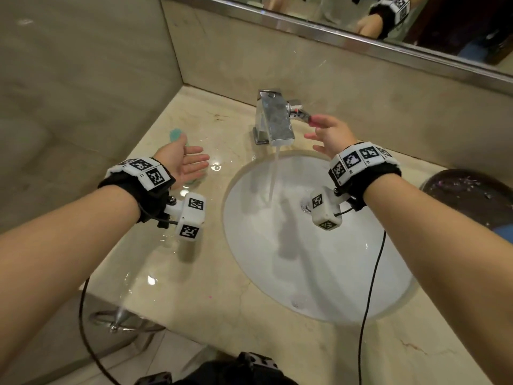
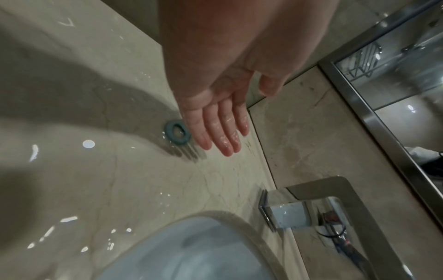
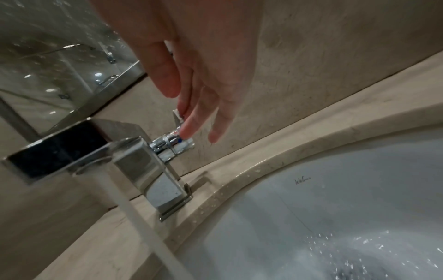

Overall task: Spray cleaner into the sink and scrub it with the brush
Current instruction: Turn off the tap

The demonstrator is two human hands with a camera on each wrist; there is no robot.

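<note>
The white oval sink (image 1: 319, 259) is set into a marble counter. Water (image 1: 274, 170) runs from the chrome faucet (image 1: 273, 120) into the bowl. My right hand (image 1: 330, 133) is at the faucet's side lever (image 1: 298, 111), fingers straight. In the right wrist view, one fingertip (image 3: 183, 130) touches the lever (image 3: 172, 144). My left hand (image 1: 188, 163) hovers palm-up and flat over the counter left of the sink, holding nothing. A teal object (image 1: 175, 134), perhaps the brush, lies mostly hidden under it. Its teal ring (image 2: 177, 132) shows beside my wet fingers (image 2: 223, 136). No spray bottle is in view.
The counter (image 1: 194, 273) is wet and glossy. A dark round object (image 1: 469, 190) sits at the right edge. A mirror (image 1: 388, 23) runs along the back wall, and a tiled wall (image 1: 83, 79) closes the left side. Black cables hang from both wrists.
</note>
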